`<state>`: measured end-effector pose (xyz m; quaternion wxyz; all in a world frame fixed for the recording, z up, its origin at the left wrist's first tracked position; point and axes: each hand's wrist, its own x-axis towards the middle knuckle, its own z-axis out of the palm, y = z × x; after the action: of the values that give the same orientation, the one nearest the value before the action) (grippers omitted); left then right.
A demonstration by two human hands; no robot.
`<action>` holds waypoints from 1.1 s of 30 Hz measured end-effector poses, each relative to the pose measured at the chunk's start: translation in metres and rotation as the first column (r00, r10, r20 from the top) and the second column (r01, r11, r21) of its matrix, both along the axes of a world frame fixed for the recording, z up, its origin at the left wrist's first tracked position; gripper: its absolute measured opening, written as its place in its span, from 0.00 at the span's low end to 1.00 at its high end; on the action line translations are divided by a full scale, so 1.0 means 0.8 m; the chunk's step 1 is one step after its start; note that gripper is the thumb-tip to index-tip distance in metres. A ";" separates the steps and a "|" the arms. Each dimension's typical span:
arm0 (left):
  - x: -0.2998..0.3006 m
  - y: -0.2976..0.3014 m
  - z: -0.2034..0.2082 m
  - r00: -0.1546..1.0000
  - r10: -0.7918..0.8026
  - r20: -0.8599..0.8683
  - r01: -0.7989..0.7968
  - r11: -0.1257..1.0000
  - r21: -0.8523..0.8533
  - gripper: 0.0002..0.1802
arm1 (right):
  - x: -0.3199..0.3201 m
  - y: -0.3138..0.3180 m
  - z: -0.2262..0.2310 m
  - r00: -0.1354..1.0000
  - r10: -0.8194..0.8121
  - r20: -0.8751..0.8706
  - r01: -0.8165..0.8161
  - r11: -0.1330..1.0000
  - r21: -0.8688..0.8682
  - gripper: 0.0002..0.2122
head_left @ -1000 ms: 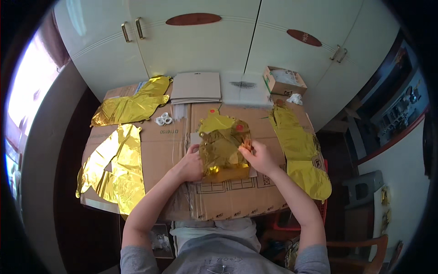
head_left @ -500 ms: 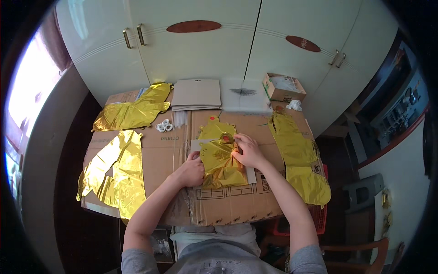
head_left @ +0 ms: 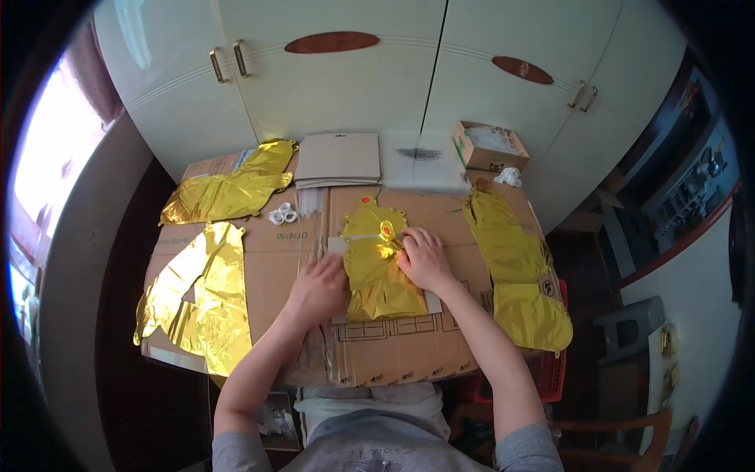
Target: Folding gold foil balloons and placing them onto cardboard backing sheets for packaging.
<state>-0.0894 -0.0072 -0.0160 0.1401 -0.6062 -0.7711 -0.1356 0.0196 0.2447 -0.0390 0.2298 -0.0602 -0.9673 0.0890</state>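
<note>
A shiny gold foil balloon [head_left: 385, 287], deflated and folded, lies over a pale card [head_left: 336, 245] in the middle of the cardboard. Beside its left edge my left hand [head_left: 318, 289] is slightly blurred, palm down, fingers loosely stretched forward and apart from any grip I can see. At the right edge, the bent fingers of my right hand [head_left: 425, 259] pinch the gathered foil. A small tab with a red spot [head_left: 387, 229] stands up near those fingertips. The balloon's far end, with another red-marked tab, reaches away from me.
More flat gold foil balloons lie at the far left [head_left: 228, 193], near left [head_left: 216, 295] and right [head_left: 515, 271]. White ribbon rolls [head_left: 283, 214], stacked grey-brown cards [head_left: 338, 161], clear plastic sleeves [head_left: 425, 165] and an open carton [head_left: 491, 149] occupy the back, before white cabinets.
My left hand has loosened from the balloon's lower left edge and shifted slightly forward. The foil under my hands lies flatter, while my right hand stays at the right edge.
</note>
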 end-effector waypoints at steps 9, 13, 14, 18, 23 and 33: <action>0.140 0.000 0.034 0.907 -0.365 0.209 0.389 0.917 -0.085 0.37 | 0.003 0.001 0.002 1.000 -0.004 -0.008 0.004 1.000 -0.022 0.13; 0.132 0.005 0.022 0.969 -0.223 0.103 0.243 0.934 -0.263 0.46 | -0.002 0.000 0.001 1.000 0.014 -0.028 -0.015 0.999 -0.036 0.13; 0.130 0.004 0.017 0.972 -0.214 0.097 0.232 0.939 -0.252 0.47 | -0.002 0.000 0.002 1.000 0.009 -0.021 -0.010 0.999 -0.034 0.13; 0.131 0.006 0.016 0.984 -0.157 0.086 0.175 0.945 -0.278 0.51 | -0.004 0.003 0.001 1.000 -0.001 -0.029 0.001 1.000 -0.020 0.12; 0.134 0.009 0.015 0.988 -0.124 0.093 0.146 0.943 -0.299 0.52 | -0.012 0.010 0.000 0.999 -0.006 -0.032 0.006 1.000 -0.017 0.14; 0.135 0.015 0.015 0.990 -0.051 0.135 0.095 0.934 -0.344 0.49 | -0.034 0.020 0.009 0.993 -0.089 0.080 0.105 0.968 -0.228 0.19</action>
<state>0.0190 0.0047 -0.0042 -0.0231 -0.6401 -0.7669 -0.0390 -0.0072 0.2604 -0.0314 0.1917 -0.1368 -0.9535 0.1880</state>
